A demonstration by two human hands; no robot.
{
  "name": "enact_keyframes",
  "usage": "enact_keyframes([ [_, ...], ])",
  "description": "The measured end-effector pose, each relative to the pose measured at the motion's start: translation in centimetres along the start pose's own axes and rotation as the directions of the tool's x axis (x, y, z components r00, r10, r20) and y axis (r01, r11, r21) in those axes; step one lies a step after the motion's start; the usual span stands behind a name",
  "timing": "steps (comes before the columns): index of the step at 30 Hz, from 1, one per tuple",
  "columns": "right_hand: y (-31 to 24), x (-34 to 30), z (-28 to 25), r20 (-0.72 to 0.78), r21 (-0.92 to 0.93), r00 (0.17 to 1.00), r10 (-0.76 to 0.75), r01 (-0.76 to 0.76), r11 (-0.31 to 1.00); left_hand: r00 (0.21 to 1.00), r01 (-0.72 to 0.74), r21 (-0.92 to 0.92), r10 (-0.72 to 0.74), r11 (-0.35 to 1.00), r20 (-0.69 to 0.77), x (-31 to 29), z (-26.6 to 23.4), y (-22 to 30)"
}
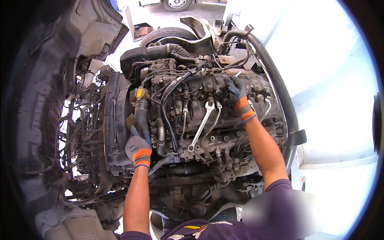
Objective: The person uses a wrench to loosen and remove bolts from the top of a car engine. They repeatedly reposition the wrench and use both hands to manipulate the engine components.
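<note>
Right hand (237,93) is up at the far side of the engine (208,120), gloved fingers curled down onto a fitting on the top cover, where the thin metal fuel pipes (216,120) run in. Whether those fingers actually grip something small or just press on it, I cannot tell from here; the glove hides the tips. The arm stretches long across the block to get there, which is why the person leans in from the near edge.

Just left of that hand, 1 combination spanner (201,126) lies loose on top of the engine, open end far, ring end near, slanted across the pipes. Nobody is touching it; it looks parked within easy reach, on a flat spot where it will not slide off.

Left hand (138,146) is down on the left side of the block, fingers spread fairly flat against the dark hose (141,116) and housing there, not closed around anything. That reads as a brace, taking weight while the other arm reaches.

Farther out: a yellow filler cap (139,93) sits above the hose, wiring and the raised cab underside (48,100) fill the left, a tyre (168,36) shows at the far end, and a pale body panel (332,100) runs along the right.
</note>
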State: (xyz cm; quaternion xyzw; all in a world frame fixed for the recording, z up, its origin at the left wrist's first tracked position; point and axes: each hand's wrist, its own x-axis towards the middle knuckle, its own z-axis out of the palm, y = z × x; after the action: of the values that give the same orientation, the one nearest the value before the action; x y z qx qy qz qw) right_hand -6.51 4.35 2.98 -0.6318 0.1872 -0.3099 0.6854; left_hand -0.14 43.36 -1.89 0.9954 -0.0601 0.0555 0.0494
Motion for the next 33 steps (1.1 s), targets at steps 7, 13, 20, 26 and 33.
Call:
enact_keyframes([
  [7,-9.6,2.3,1.4,0.034,-0.353,0.98,0.194,-0.17,0.92,1.0,0.026,-0.027,-0.027,0.999,-0.016,0.0,0.3,-0.9],
  [13,-5.6,-1.2,-5.2,0.295,-0.915,0.943,0.152,0.234,0.328,1.0,0.018,-0.069,-0.017,0.997,0.002,0.1,0.1,-0.7],
  [20,-1.8,-1.5,-6.1,0.228,-0.904,0.97,-0.089,0.245,0.35,0.999,-0.015,-0.068,0.012,0.998,-0.045,0.0,-0.2,-0.6],
  [26,-0.9,-2.0,-5.1,0.153,-0.926,0.98,-0.129,0.187,0.327,0.999,0.004,-0.086,-0.007,0.996,-0.032,0.0,-0.4,-0.9],
  [33,-2.8,-3.2,-2.5,0.08,-0.971,0.995,-0.065,0.092,0.221,0.997,-0.001,-0.074,-0.005,0.997,-0.079,0.0,0.2,-1.1],
])
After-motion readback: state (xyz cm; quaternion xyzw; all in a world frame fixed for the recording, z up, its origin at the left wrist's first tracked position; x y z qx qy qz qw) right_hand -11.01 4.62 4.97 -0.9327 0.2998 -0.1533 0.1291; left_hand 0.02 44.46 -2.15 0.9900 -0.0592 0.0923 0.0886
